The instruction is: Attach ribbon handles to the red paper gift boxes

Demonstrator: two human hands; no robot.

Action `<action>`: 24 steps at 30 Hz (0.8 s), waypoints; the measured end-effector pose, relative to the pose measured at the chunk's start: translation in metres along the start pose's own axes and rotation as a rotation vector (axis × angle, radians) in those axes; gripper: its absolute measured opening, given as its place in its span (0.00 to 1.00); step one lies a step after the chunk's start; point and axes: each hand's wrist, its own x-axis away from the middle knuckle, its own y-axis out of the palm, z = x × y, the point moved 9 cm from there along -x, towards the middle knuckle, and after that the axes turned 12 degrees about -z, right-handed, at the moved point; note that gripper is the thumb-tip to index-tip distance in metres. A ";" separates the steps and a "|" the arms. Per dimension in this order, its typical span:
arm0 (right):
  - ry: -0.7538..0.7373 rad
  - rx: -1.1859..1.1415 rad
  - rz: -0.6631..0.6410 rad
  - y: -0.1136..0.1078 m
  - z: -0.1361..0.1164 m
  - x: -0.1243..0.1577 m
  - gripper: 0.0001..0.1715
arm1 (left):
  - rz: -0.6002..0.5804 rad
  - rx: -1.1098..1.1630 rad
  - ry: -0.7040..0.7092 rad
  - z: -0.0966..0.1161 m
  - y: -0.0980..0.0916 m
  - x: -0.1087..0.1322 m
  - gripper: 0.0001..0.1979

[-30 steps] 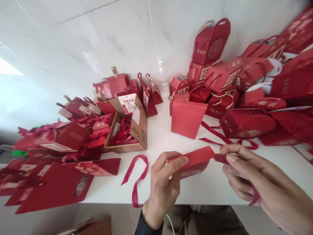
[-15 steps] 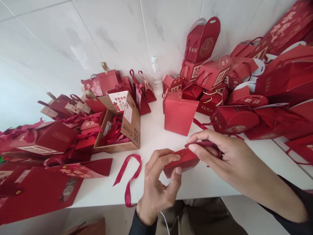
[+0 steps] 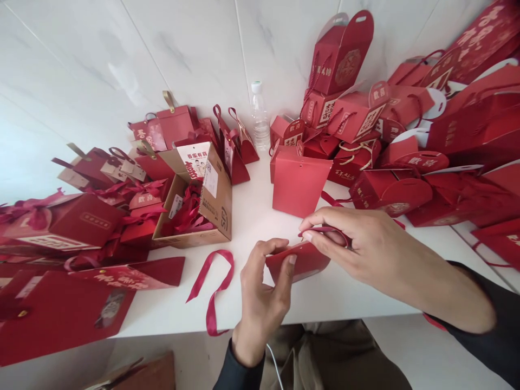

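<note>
My left hand [image 3: 266, 287] grips the left end of a small red gift box [image 3: 306, 264] by its top edge, thumb on the near face and fingers behind. Held between the thumb and fingertips of my right hand [image 3: 345, 238] is a dark red strap [image 3: 331, 230], its end right at the box's top edge. The strap loops back under my right fingers. Just behind stands a plain red box [image 3: 301, 184], upright on the white table [image 3: 252, 216]. A loose red ribbon [image 3: 215, 287] lies curled to the left of my left hand.
An open cardboard box [image 3: 219, 211] holding red ribbons stands left of centre. Red gift boxes [image 3: 73, 222] crowd the left, and more boxes [image 3: 396, 189] are stacked on the right. A clear bottle [image 3: 259, 119] stands by the wall. The table's front edge runs before my lap.
My right hand has shifted a little left along the box's top edge with the strap. My left thumb has moved up onto the box's near face, which now tips more into view.
</note>
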 end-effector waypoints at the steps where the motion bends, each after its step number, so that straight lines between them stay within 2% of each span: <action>1: -0.013 0.023 -0.023 0.001 -0.003 -0.003 0.07 | -0.005 0.000 0.005 0.001 0.000 -0.001 0.10; 7: -0.010 0.062 -0.207 0.005 -0.006 -0.019 0.13 | -0.007 0.018 0.011 0.001 0.000 -0.001 0.11; 16: -0.053 0.000 -0.497 0.012 0.001 -0.040 0.12 | -0.039 0.100 -0.010 -0.003 0.000 0.000 0.14; 24: -0.105 0.008 -0.547 0.012 -0.009 -0.044 0.11 | -0.035 0.072 -0.029 -0.004 -0.001 0.002 0.14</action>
